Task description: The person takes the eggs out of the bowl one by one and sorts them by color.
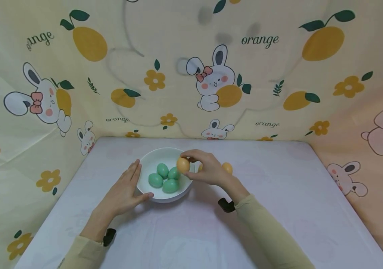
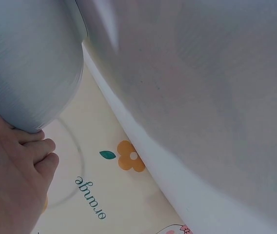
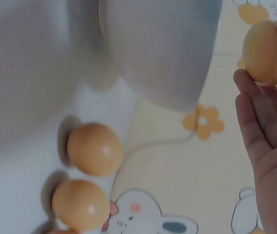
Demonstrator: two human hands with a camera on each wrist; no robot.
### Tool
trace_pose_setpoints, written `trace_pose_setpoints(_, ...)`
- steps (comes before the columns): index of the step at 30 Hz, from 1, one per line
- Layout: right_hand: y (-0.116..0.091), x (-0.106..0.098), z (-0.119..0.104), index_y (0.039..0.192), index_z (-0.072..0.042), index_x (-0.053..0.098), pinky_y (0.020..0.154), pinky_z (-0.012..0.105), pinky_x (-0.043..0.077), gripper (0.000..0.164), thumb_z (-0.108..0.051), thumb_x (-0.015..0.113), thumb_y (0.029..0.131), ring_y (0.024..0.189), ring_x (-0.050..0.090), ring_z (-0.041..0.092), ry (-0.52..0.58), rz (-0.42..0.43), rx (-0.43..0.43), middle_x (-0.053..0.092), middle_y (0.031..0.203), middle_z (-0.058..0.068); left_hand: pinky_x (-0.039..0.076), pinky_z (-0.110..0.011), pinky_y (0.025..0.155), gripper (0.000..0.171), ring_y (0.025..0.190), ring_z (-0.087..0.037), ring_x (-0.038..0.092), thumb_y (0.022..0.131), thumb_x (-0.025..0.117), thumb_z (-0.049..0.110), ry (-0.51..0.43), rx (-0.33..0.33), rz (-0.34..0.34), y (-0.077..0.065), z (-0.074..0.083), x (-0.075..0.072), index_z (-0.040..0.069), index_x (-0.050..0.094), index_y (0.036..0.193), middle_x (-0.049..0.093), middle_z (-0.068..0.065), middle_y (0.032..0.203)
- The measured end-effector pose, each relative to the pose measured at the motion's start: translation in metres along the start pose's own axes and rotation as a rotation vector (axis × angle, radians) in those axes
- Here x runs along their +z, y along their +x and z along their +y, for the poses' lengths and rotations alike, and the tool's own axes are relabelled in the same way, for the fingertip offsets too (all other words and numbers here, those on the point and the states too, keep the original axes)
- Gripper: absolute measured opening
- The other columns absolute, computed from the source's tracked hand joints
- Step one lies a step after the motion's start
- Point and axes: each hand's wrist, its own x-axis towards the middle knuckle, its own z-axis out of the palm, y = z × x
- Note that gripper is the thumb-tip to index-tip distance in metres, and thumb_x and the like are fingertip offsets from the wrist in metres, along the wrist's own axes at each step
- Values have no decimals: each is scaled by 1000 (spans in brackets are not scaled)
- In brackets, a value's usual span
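Note:
A white bowl (image 1: 158,158) holds several green eggs (image 1: 170,186). My left hand (image 1: 122,194) lies along the bowl's left side, its fingers extended against the wall and its thumb at the front rim. Over the bowl's right rim, my right hand (image 1: 209,168) pinches an orange-brown egg (image 1: 183,165) between thumb and fingertips. The right wrist view has this egg (image 3: 267,52) raised above the table, level with the bowl's upper part. The bowl's underside (image 2: 31,63) fills the upper left of the left wrist view, with fingers (image 2: 41,148) at its rim.
More orange-brown eggs (image 3: 94,149) stand in a row on the white table (image 1: 279,194), right of the bowl. In the head view, my right hand partly hides them; one egg (image 1: 227,168) shows behind the wrist. A printed cloth (image 1: 178,30) hangs behind the table and along its sides.

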Motion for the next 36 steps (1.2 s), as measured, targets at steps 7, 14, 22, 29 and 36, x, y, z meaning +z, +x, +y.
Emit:
trace_pose_setpoints(7,-19,-18,10,127,-13,59,91,32,51,53,-14,78,77,103,61,13,-6,64,64,60,124,-2,18,-48,116,112,145,-30,8,79,45,78,-1,2,-8,0,1,-1,-1,10,151,3,-13,159)
trace_pose_setpoints(14,-41,-33,18,127,-15,59,91,34,50,54,-15,79,77,103,61,13,-35,121,119,59,127,-4,19,-49,115,112,145,-31,8,80,44,78,-13,11,-7,0,1,-2,-1,10,151,2,-13,159)
trace_pose_setpoints(22,-67,-46,29,126,-14,60,90,36,51,54,-16,80,76,103,63,16,-72,180,177,61,125,-2,19,-48,115,111,145,-30,8,80,45,77,-22,17,0,-2,2,-3,-1,11,151,3,-13,159)
trace_pose_setpoints(29,-84,-60,34,125,-3,58,88,45,51,55,-2,79,74,100,65,29,-72,212,209,62,122,12,19,-49,115,110,145,-30,8,81,45,76,-9,21,-6,-1,1,-2,0,8,151,1,-13,159)
trace_pose_setpoints(36,-103,-75,56,128,-13,58,90,39,51,59,-3,79,74,103,64,22,-129,201,272,61,126,3,19,-49,115,110,146,-29,6,81,45,76,-13,16,-17,-2,1,-2,1,5,151,0,-11,159)
